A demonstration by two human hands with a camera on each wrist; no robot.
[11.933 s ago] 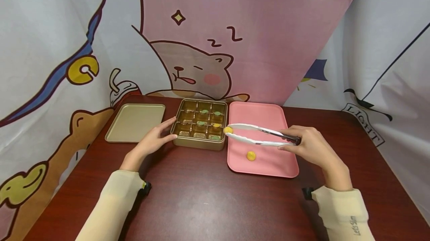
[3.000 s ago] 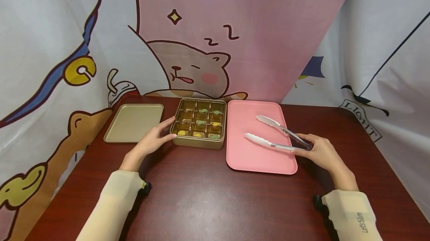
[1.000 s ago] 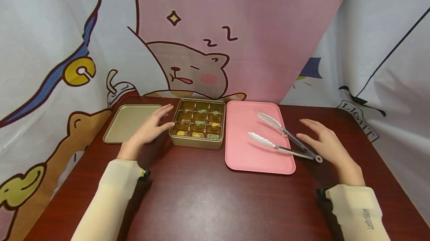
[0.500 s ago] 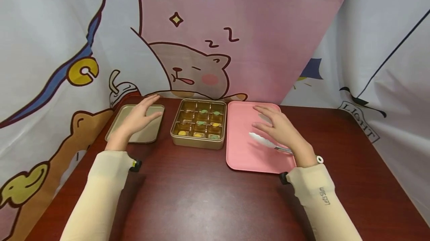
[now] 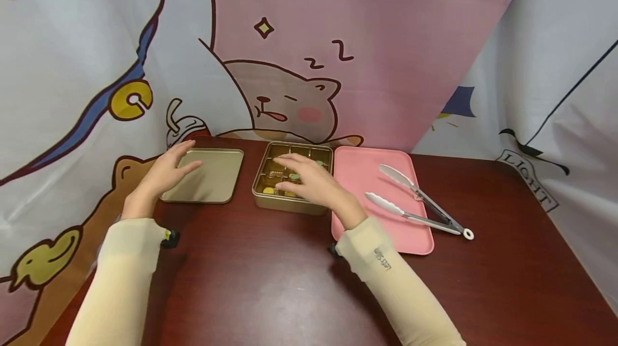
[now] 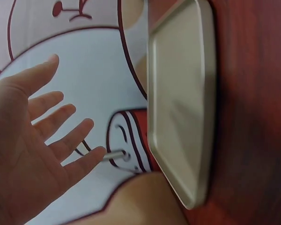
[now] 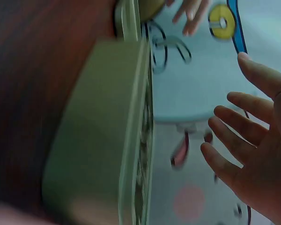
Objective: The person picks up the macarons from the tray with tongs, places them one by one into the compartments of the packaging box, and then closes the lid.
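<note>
A gold square box (image 5: 289, 205) with a divided insert stands mid-table. Yellow round pieces (image 5: 268, 191) and green pieces (image 5: 294, 176) sit in some compartments. My right hand (image 5: 316, 181) hovers above the box with spread fingers, hiding part of its inside; in the right wrist view the hand is apart from the box's wall (image 7: 98, 126). My left hand (image 5: 161, 174) is raised over the left side of a flat gold lid (image 5: 214, 177). In the left wrist view its spread fingers hold nothing and do not touch the lid (image 6: 180, 98).
A pink tray (image 5: 350, 171) lies right of the box. Metal tongs (image 5: 428, 221) with white tips rest spread across its right edge, handle end over the dark red table (image 5: 260, 271). A printed curtain (image 5: 386, 56) hangs behind.
The yellow pieces left the pink tray, and two now sit in the box's front row. My right hand has released the tongs and moved left over the box. My left hand went from box to lid.
</note>
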